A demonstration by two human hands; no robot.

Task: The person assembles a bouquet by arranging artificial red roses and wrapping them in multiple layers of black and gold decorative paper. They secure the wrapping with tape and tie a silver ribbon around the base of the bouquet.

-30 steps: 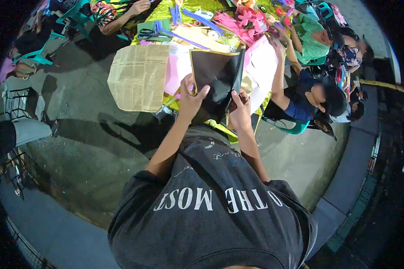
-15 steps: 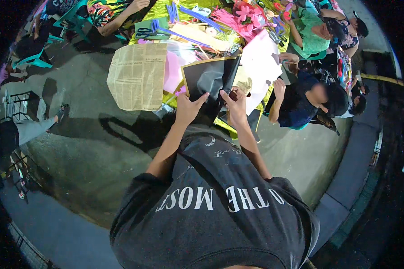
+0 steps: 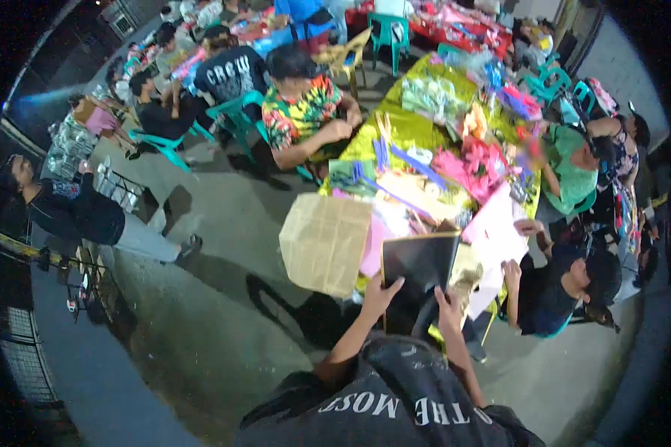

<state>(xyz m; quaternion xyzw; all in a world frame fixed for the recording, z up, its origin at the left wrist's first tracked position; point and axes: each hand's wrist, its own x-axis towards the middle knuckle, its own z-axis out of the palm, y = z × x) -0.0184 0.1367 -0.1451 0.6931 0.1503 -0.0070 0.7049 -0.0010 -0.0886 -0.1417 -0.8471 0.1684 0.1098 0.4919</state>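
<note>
Upright in front of me is a black sheet of wrapping paper [image 3: 417, 272] with a gold edge. My left hand [image 3: 380, 299] grips its left edge, the thumb lying over the front. On the right edge, my right hand [image 3: 449, 311] pinches the same sheet with its thumb up; the other fingers are partly hidden. Left of the sheet, a tan newsprint-patterned paper [image 3: 326, 242] hangs over the table's corner. Beside it shows some pink paper [image 3: 376, 238]. White-pink sheets [image 3: 496, 235] lie to the right of my right hand.
A yellow-green cloth covers the long table [image 3: 384, 153], with purple strips [image 3: 417, 165] and pink flowers [image 3: 473, 167] on it. A person in dark clothes [image 3: 552, 294] sits close at right. Another in a floral shirt [image 3: 298, 112] sits at left. Someone stands farther left [image 3: 74, 212].
My view has tilted up and swung left, so more people and tables show. The black sheet, which was bent along its right side, now looks flatter, with my hands farther apart on its edges.
</note>
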